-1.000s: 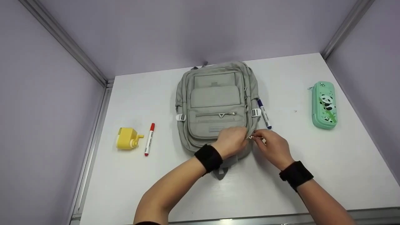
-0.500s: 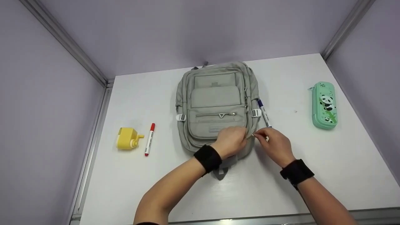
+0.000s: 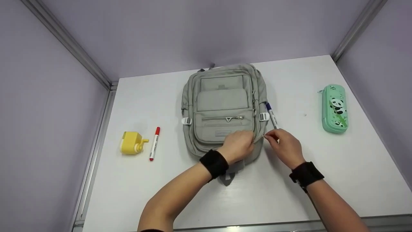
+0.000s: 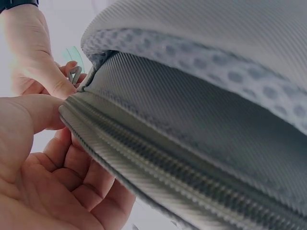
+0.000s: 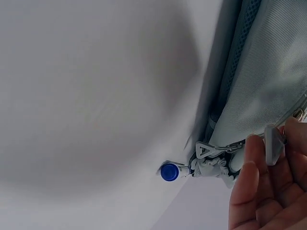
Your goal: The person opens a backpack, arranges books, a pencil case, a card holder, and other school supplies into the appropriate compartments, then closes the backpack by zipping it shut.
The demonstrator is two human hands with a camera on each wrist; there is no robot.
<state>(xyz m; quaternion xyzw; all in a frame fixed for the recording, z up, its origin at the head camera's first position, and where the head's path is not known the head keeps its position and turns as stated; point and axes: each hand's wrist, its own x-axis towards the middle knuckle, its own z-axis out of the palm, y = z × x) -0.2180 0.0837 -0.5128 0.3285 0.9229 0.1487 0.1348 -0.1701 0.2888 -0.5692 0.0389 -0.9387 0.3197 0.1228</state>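
Note:
A grey backpack (image 3: 222, 100) lies front side up on the white table. My left hand (image 3: 238, 145) grips the fabric edge at its lower right; in the left wrist view, thumb and fingers pinch the cloth beside the zipper (image 4: 158, 155), and a gap into a compartment shows above. My right hand (image 3: 285, 146) pinches a zipper pull (image 5: 274, 145) at the bag's right side. Another triangular zipper pull (image 5: 205, 150) hangs near it in the right wrist view. A blue-capped marker (image 3: 272, 116) lies against the bag's right side, its lower end hidden behind my right hand.
On the left of the table (image 3: 199, 206) are a yellow crank-handled sharpener-like object (image 3: 130, 142) and a red-capped marker (image 3: 154, 144). A green panda pencil case (image 3: 334, 109) lies at the right. Walls rise behind and on both sides.
My right hand has moved a little up and to the right along the bag's side with the zipper pull. My left hand stays almost in place.

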